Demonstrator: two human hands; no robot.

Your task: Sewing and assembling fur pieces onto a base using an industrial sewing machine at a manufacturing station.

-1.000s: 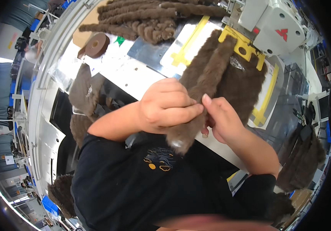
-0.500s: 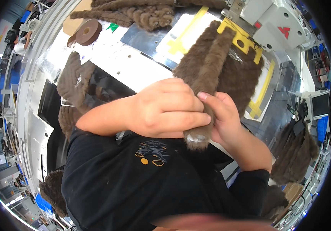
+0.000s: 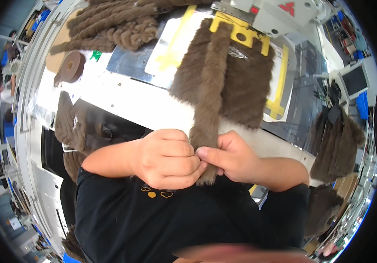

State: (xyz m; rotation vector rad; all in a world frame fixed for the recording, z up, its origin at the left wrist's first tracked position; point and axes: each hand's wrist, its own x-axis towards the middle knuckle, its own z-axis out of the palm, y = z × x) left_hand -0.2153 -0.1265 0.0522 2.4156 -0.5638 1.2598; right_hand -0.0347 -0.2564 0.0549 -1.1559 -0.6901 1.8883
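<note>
A long brown fur strip (image 3: 209, 87) runs from under the sewing machine's yellow plate (image 3: 240, 37) toward my chest. My left hand (image 3: 166, 158) is closed around the strip's near end on its left side. On the other side my right hand (image 3: 228, 158) pinches the same end, its thumb laid across the fur. The thumb and finger of both hands nearly meet there. Beyond my hands the strip lies over a wider brown fur piece (image 3: 247, 87), which spreads flat on the machine's table. A small bit of clear plastic (image 3: 236, 51) rests on that piece.
Fur strips (image 3: 127, 26) lie heaped at the far left, near a roll of brown tape (image 3: 72, 66). More fur (image 3: 71, 122) hangs at my left, and another fur bundle (image 3: 335, 144) hangs at the right below a screen (image 3: 355, 81). The white machine head (image 3: 284, 17) stands at the back.
Both hands have moved nearer my body, drawing the strip's near end with them, and the strip now lies straighter. The whole scene has shifted left as my view turned.
</note>
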